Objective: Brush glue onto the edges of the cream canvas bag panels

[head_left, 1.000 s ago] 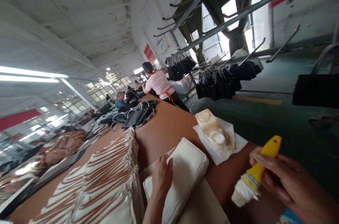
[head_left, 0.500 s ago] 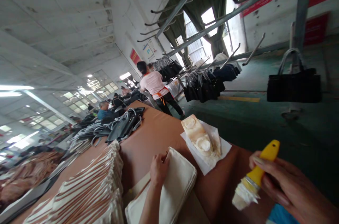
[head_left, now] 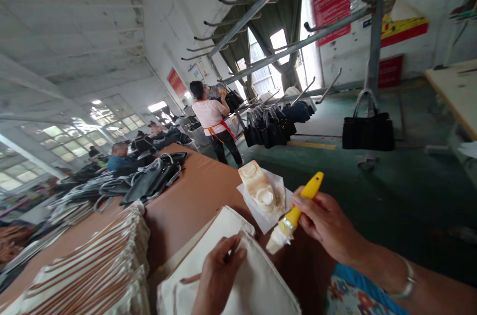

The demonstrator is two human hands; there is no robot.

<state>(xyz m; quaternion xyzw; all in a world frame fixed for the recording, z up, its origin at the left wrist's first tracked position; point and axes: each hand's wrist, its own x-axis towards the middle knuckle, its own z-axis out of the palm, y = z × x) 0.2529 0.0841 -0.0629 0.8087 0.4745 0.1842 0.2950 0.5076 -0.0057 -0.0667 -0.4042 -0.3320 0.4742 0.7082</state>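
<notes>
Head view: a yellow-handled brush (head_left: 294, 215) is gripped mid-handle by the right hand (head_left: 324, 220), its coated bristles held just above the brown surface (head_left: 194, 196). The left hand (head_left: 218, 275) is pressed on a cream fabric piece (head_left: 253, 285), fingers pinching its edge. The fabric is judged soft, light and floppy, best held at the edge. A glue container (head_left: 259, 191) rests nearby on paper.

Bright window glare, wide-angle edge distortion
</notes>
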